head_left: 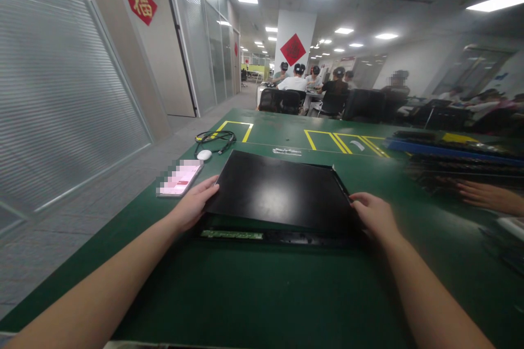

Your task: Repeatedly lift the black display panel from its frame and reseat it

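A flat black metal cover lies on top of a low black chassis on the green table. A green circuit board strip shows along the chassis' near edge below the cover. My left hand grips the cover's left edge, fingers curled on it. My right hand holds the right edge the same way.
A phone, a white mouse and a coiled black cable lie at the left. Yellow tape boxes mark the far table. Another person's hand rests at the right by stacked black units. People sit at desks behind.
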`<state>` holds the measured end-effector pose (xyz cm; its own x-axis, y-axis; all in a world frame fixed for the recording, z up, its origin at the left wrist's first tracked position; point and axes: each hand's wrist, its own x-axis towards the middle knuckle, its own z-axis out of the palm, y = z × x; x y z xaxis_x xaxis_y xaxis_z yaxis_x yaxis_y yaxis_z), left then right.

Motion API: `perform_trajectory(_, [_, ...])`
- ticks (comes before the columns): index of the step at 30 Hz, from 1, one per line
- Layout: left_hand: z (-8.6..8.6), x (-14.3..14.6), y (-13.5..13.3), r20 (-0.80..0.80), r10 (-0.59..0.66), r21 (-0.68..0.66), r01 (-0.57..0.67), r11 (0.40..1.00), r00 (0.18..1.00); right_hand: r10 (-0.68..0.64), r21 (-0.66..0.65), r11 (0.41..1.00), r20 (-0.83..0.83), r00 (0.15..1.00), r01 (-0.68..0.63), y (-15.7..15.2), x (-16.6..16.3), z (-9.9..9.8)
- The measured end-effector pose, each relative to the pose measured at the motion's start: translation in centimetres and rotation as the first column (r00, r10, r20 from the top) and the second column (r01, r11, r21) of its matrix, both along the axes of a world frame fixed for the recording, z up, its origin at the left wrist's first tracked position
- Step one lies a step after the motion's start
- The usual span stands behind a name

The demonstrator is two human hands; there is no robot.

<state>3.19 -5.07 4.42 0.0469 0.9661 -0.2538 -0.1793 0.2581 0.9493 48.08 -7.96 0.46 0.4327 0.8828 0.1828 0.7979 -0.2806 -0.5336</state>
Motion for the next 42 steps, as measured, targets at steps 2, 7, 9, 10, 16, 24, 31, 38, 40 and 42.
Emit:
perform_trajectory(2, [-0.1, -0.1, 0.1, -0.007, 0.021, 0.006, -0.020, 1.000, 1.000, -0.010, -0.007, 1.000, -0.011, 1.000, 0.010, 0.0, 0.0, 0.0])
perform_trajectory(7, [-1.1, -0.7, 0.6, -0.075, 0.029, 0.107, -0.020, 0.994, 0.997, -0.019, -0.015, 1.000, -0.039, 0.999, 0.019, 0.1, 0.1, -0.1])
perform_trajectory(9, [-1.7, -1.1, 1.0, -0.134, 0.035, 0.162, -0.013, 0.987, 0.990, -0.018, -0.014, 1.000, -0.027, 0.999, 0.018, 0.1, 0.1, 0.0])
perform_trajectory(10, [-2.0, -1.3, 1.2, -0.171, 0.041, 0.191, -0.008, 0.981, 0.984, -0.017, -0.013, 1.000, -0.021, 1.000, 0.017, 0.1, 0.1, 0.0])
perform_trajectory(16, [-3.2, -2.2, 1.9, -0.388, 0.154, 0.330, -0.019, 0.944, 0.909, -0.029, -0.024, 0.999, -0.053, 0.998, 0.028, 0.1, 0.1, -0.2])
perform_trajectory(24, [-3.4, -2.5, 1.9, -0.531, 0.070, 0.295, 0.107, 0.949, 0.844, -0.013, -0.014, 1.000, -0.042, 0.999, 0.012, 0.1, 0.3, -0.1])
perform_trajectory(31, [-4.5, -2.9, 2.5, -0.657, 0.080, 0.299, 0.161, 0.941, 0.750, -0.020, -0.018, 1.000, -0.057, 0.998, 0.019, 0.1, 0.4, -0.2])
perform_trajectory(38, [-5.2, -3.1, 2.9, -0.724, 0.083, 0.317, 0.224, 0.922, 0.684, -0.022, -0.032, 0.999, -0.083, 0.996, 0.020, 0.0, 0.2, 0.3])
perform_trajectory(40, [-5.3, -3.3, 3.0, -0.745, 0.086, 0.323, 0.244, 0.915, 0.662, -0.022, -0.024, 1.000, -0.088, 0.996, 0.020, 0.0, 0.2, 0.3])
perform_trajectory(42, [-5.4, -3.3, 3.2, -0.759, 0.091, 0.329, 0.259, 0.908, 0.645, -0.021, -0.016, 1.000, -0.094, 0.995, 0.020, 0.0, 0.3, 0.2])
